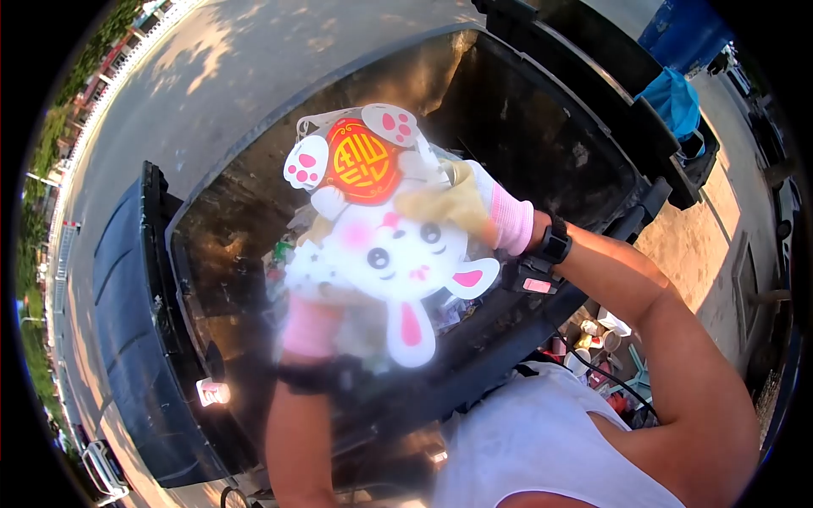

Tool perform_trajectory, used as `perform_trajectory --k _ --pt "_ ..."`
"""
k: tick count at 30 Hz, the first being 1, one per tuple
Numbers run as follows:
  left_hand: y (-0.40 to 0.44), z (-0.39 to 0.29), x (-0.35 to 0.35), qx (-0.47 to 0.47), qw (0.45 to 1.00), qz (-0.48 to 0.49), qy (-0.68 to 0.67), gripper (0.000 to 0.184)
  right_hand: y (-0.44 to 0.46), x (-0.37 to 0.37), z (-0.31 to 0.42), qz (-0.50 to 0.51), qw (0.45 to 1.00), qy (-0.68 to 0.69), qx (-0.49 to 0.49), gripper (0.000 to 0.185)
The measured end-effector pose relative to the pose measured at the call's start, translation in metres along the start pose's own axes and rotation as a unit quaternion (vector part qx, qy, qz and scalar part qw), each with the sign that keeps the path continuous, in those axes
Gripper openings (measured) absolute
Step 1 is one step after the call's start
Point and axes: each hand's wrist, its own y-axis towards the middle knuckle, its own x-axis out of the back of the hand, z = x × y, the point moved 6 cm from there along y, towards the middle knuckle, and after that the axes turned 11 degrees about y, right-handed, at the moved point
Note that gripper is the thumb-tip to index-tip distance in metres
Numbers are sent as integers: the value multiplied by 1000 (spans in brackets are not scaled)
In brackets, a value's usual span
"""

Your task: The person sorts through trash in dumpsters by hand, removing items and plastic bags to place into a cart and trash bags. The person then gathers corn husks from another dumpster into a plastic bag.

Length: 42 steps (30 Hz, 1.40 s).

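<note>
A flat white rabbit cutout [405, 245] with pink ears, pink paw pads and a red-and-gold round emblem hangs upside down over a large dark waste bin [322, 89]. My right hand [453, 203], in a beige-palmed glove with a pink cuff, is closed on the cutout's right side. At its lower left, my left hand [334, 294] wears a similar glove and is closed at the cutout's edge, its fingers mostly hidden. Beside that hand is white material with grey star marks [312, 267]. Haze blurs this area.
Loose litter lies inside the bin beneath my hands. The bin's dark lid [140, 330] hangs at the left. Another dark bin [593, 51] with a blue bag [671, 100] stands at upper right. Mixed rubbish [605, 347] sits by my body at lower right.
</note>
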Motion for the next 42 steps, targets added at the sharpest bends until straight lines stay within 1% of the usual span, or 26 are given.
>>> perform_trajectory --k 3,6,8,10,11,12,13,15,17,18,19,20,21,22,23,24,25,26,27,30,31,34,37,40,41,42 --pt "6 -17 0 -44 990 47 122 53 -7 -1 8 -15 999 20 20 40" --pt "10 -33 -3 -106 954 106 259 54 -8 6 7 -24 998 16 62 43" --pt "8 -35 -9 -143 921 133 336 56 -10 14 7 -63 994 -24 89 43" --pt "6 -24 -18 -159 908 118 369 57 -12 24 4 -105 989 -45 94 43" --pt "1 -9 -24 -154 917 75 360 57 -12 29 2 -128 987 -46 85 43" --pt "3 0 -26 -38 991 114 66 55 -13 34 -1 -150 985 -47 76 43" --pt "1 6 -33 84 958 140 -234 54 -15 38 -1 -157 984 -24 77 42" --pt "0 7 -42 157 887 168 -399 45 -17 44 2 -168 983 20 78 40" --pt "9 7 -41 72 963 201 -165 37 -26 54 18 -185 978 -24 93 39" --pt "11 -11 -43 152 967 157 -134 36 -31 65 23 -190 973 -62 111 39" --pt "12 -29 -44 232 960 112 -111 35 -36 73 33 -197 972 -46 120 40" --pt "13 -13 -50 196 966 169 -25 44 -42 83 42 -204 970 -30 131 41" --pt "7 7 -55 140 967 181 109 48 -51 94 52 -185 960 -89 191 43" --pt "2 16 -61 82 949 188 240 53 -59 106 59 -190 954 -91 212 45" --pt "-8 23 -68 27 926 217 307 60 -67 118 65 -195 948 -94 234 47" --pt "-17 24 -74 -31 906 247 344 60 -74 131 68 -229 948 -42 217 50" --pt "-27 27 -79 -89 879 276 378 60 -84 141 72 -267 931 -96 231 53" --pt "-39 32 -85 -147 848 303 409 60 -91 153 75 -275 925 -102 242 53" --pt "-51 48 -92 -145 821 335 439 53 -102 166 79 -296 912 -140 248 52" --pt "-69 74 -98 -59 763 453 457 42 -141 191 90 -358 882 -195 235 48" --pt "-70 64 -94 -66 782 444 433 35 -151 194 93 -358 870 -227 253 48" --pt "-82 81 -101 -27 757 475 449 27 -180 207 96 -371 829 -303 290 46" --pt "-97 65 -105 -64 753 492 431 19 -204 227 86 -397 789 -372 283 47" --pt "-105 59 -106 -151 757 507 384 14 -210 234 78 -390 765 -429 280 49" --pt "-105 56 -103 -163 775 483 373 12 -209 234 75 -391 781 -400 276 48" --pt "-107 62 -102 -136 782 493 356 15 -205 231 75 -389 791 -385 273 47"
